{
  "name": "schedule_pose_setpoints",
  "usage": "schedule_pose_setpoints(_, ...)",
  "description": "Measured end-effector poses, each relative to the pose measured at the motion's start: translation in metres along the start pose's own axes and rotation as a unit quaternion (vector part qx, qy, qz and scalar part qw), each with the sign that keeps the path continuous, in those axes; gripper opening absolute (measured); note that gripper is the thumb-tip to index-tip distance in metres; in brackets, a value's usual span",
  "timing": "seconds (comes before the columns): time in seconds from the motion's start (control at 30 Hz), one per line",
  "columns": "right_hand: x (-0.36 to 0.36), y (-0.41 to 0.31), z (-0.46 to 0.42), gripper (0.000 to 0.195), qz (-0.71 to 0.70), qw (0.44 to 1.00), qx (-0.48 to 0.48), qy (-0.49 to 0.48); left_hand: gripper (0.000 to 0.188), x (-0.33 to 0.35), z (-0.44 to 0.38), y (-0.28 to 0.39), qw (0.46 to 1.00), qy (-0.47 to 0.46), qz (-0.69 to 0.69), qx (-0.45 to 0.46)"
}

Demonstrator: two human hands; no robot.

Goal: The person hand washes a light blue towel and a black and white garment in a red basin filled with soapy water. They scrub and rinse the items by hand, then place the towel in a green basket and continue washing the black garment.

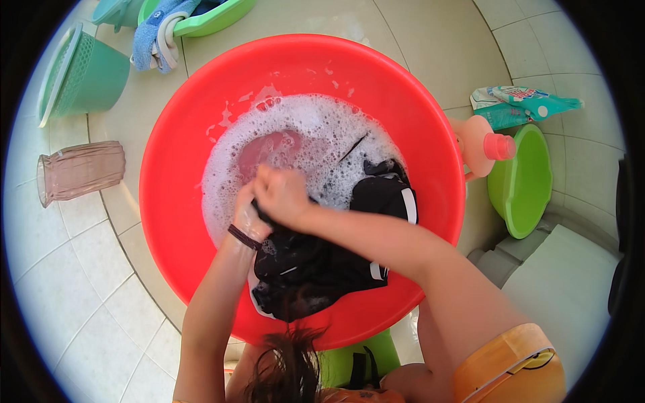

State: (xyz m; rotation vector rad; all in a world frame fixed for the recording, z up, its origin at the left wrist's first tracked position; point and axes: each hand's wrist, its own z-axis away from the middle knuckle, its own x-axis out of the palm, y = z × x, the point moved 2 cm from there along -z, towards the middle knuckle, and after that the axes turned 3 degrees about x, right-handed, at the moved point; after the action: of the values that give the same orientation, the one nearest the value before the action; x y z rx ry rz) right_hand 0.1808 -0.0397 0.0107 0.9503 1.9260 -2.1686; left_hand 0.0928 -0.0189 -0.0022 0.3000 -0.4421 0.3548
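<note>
A large red plastic basin (194, 151) holds sudsy water (322, 126) with thick white foam round its edge. Black cloth with white stripes, a garment (317, 267), lies partly in the suds and up against the basin's near wall. My left hand (249, 214), with a dark band at its wrist, grips a bunched part of the garment above the water. Pressed against it, my right hand (282, 194) is closed on the same bunch and slightly blurred. The cloth between the hands is mostly hidden by the fingers.
Right of the basin stand a pink bottle (476, 146), a teal detergent pouch (526, 108) and a green basin (526, 184). At left are a teal basket (90, 75) and a brownish translucent bin (83, 169). A blue towel (161, 38) hangs over another green basin (221, 20).
</note>
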Motion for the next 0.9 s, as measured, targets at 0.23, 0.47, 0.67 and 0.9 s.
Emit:
schedule_pose_setpoints(0.23,-0.035,0.051,-0.031,0.023,0.175,0.947,0.036,0.265,0.043,-0.032,-0.002,0.028,0.988,0.036,-0.085,0.122)
schedule_pose_setpoints(0.47,0.009,-0.07,0.04,0.022,-0.163,0.986,-0.024,0.036,0.027,-0.071,-0.03,0.039,0.978,-0.15,-0.126,0.071)
schedule_pose_setpoints(0.67,0.007,-0.033,-0.002,0.021,-0.003,0.994,0.094,0.053,0.033,0.024,0.007,-0.009,0.959,-0.242,0.092,0.114)
schedule_pose_setpoints(0.9,-0.006,-0.007,-0.02,0.022,0.017,0.991,0.124,0.044,0.03,0.022,0.013,-0.002,0.996,-0.08,0.0,-0.033)
